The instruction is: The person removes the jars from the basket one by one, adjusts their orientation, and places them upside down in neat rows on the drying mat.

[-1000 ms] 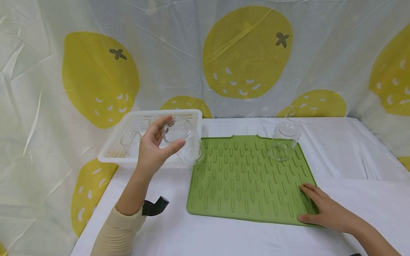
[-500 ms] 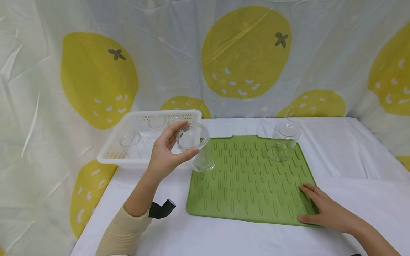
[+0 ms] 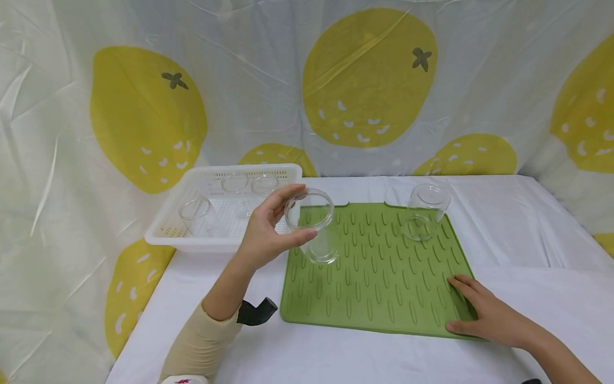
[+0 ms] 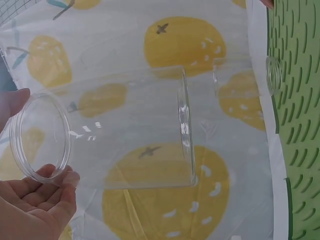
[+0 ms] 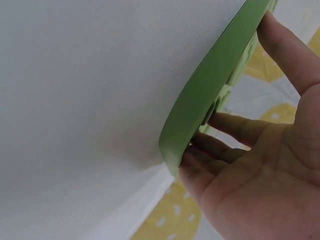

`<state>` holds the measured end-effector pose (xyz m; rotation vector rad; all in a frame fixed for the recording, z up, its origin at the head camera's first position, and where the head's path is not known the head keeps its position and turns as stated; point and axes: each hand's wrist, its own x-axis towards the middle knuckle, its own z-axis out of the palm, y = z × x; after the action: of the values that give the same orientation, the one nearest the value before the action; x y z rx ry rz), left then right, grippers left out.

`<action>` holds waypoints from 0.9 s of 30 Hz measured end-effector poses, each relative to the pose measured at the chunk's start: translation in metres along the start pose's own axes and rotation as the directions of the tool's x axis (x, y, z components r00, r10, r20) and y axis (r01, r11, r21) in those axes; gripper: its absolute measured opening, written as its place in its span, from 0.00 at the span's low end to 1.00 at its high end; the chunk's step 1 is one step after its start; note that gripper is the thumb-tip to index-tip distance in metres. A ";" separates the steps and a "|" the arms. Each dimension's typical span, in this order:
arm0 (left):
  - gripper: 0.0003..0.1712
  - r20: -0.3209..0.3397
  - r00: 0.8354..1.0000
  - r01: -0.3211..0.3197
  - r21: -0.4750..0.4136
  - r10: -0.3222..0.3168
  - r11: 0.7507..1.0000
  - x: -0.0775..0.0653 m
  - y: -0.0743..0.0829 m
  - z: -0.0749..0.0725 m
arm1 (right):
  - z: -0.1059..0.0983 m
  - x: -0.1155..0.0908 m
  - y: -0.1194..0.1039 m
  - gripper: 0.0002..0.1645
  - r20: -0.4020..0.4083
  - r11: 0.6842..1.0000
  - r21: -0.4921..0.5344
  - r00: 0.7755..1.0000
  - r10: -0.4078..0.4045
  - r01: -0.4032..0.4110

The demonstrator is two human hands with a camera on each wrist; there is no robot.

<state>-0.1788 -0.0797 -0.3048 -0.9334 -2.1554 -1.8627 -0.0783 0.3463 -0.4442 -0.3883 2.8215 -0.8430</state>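
A clear glass (image 3: 320, 240) hangs over the far left part of a green ridged mat (image 3: 374, 272), seemingly just above it. The left hand (image 3: 268, 229) pinches the glass's upper end between thumb and fingers. The right hand (image 3: 484, 312) rests at the mat's near right edge with its fingers spread, touching the edge and apparently steadying it. A second glass (image 3: 424, 212) stands at the mat's far right corner. To the left, a white basket (image 3: 192, 242) holds three more glasses. All of this is on a tabletop (image 3: 518, 224) under white cloth, with a lemon-print curtain (image 3: 259, 80) behind.

The step in hand looks like bringing the glass to the mat; the next move seems to call for lowering it level onto the ridges, then loosening the pinch while the mat is kept from sliding.

Clear walls make it hard to tell whether the held glass is mouth up or down. The bottoms of the basket's glasses are faint, the person's left arm is cut off below, and the right wrist view shows only the mat's rim.
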 end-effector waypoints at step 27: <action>0.41 0.140 0.990 0.040 -0.044 -0.033 0.998 0.005 -0.017 0.024 | -0.028 0.007 -0.008 0.51 0.019 0.999 -0.041 0.999 0.027 -0.026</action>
<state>-0.1847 -0.0563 -0.3217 -1.0712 -2.2306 -1.9267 -0.0895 0.3524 -0.4173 -0.3622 2.8235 -0.7740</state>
